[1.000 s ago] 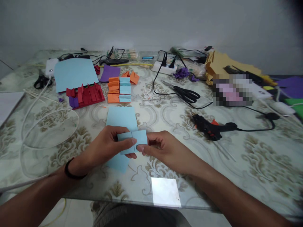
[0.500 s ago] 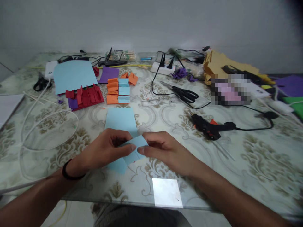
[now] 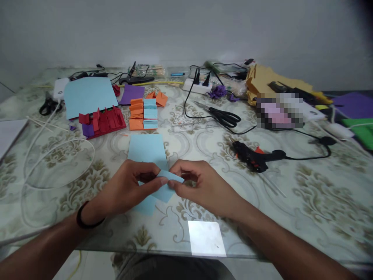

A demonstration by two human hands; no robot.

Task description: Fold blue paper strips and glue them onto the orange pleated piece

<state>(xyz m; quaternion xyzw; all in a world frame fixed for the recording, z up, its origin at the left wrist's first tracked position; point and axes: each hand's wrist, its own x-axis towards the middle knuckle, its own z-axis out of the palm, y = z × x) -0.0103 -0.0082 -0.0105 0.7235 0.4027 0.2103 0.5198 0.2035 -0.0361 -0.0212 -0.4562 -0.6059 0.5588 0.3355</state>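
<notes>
A small blue paper piece (image 3: 164, 194) with a fold across it is held up over the near middle of the table (image 3: 262, 225), partly in front of a longer light-blue sheet (image 3: 147, 147) that lies flat beneath. The left hand (image 3: 131, 184) pinches its left side between thumb and fingers, a dark band (image 3: 83, 218) around that wrist; the right hand (image 3: 201, 186) has the same narrow pinch on its right side, the two thumb tips close together at the fold. Just beyond the flat sheet sit pleated orange paper (image 3: 136, 114) and pleated blue paper (image 3: 150, 112), side by side. To their left is a folded red paper strip (image 3: 107, 120), in front of a large blue sheet (image 3: 90, 95); a purple sheet (image 3: 132, 94) lies farther back. On the right, a black glue gun (image 3: 256, 155) rests nearer than the open black-handled scissors (image 3: 224, 116). Farther off stands a white power strip (image 3: 198, 86) with two black plugs (image 3: 206, 80), and at far right lie yellow papers (image 3: 274, 79).
</notes>
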